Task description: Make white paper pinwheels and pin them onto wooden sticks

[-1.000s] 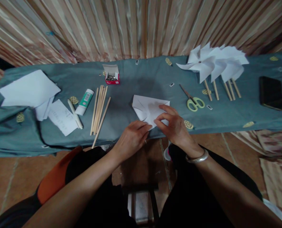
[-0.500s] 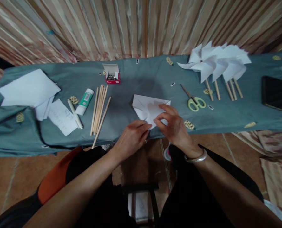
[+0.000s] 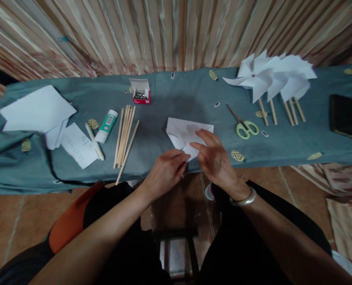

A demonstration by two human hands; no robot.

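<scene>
A creased white paper sheet [image 3: 186, 130], partly folded, lies on the teal patterned tablecloth [image 3: 187, 89] directly in front of the person, near the table's front edge. Its long, far edge runs left to right, dipping slightly toward the right, and the sheet narrows to a near corner pointing back at the person.

That corner is the key spot: the left hand [image 3: 167, 169] is nearest to it, coming in from the lower left, with thumb and forefinger pinched on the paper there. The body of the sheet stretches forward and to the right from those fingertips. The right hand [image 3: 216, 160] comes in from the lower right, its thumb and fingers spread apart and gripping nothing visible; its fingertips reach over the right half, hiding part of that side, and I cannot tell whether they touch it.

To the right of the sheet, well apart, lie scissors with pale green handles [image 3: 246, 124]; beyond them rest white paper pinwheels, with 5 wooden sticks [image 3: 263, 112] showing below. A loose bundle of slim wooden rods [image 3: 124, 136] lies to the left.
</scene>
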